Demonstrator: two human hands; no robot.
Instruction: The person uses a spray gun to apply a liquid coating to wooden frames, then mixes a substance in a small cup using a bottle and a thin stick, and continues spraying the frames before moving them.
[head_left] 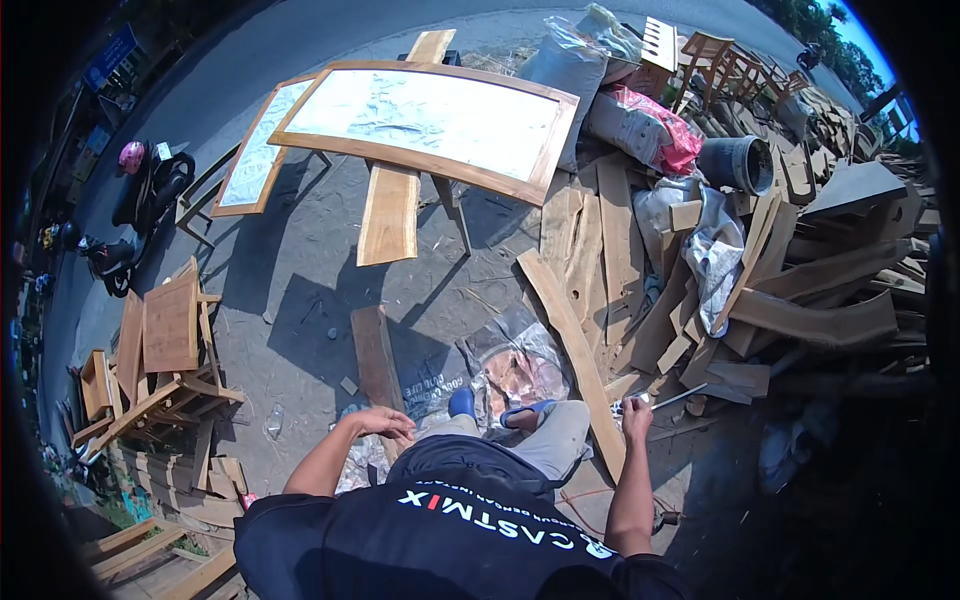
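Dark, soft T-shirt cloth (350, 545) with white and red lettering spreads below the camera, above grey trousers (555, 440) and blue shoes (461, 403). Both hands are well apart: the left hand (384, 424) hangs near the lap, palm inward, its fingers loosely bent and nothing visible in them, while the right hand (637, 412) has its fingers closed on a small white piece (617, 407). That piece, held up beside the right knee over the ground (310, 355), looks pale and compact; it is too small to tell its exact shape or material. Close to the right hand a thin, straight grey rod (688, 397) slants outward; whether the fingers touch it cannot be told. A flat, rough brown plank (375, 350) lies ahead of the left hand, next to crumpled, shiny plastic sheeting (515, 360), and a long, pale board (572, 345) runs obliquely toward the right knee. At the ground's far side, near the road, a rectangular framed panel (500, 185) of smooth brown wood surrounds wrinkled white sheeting (420, 103). Splintery, irregular offcuts (825, 315) heap along the ground's right side.
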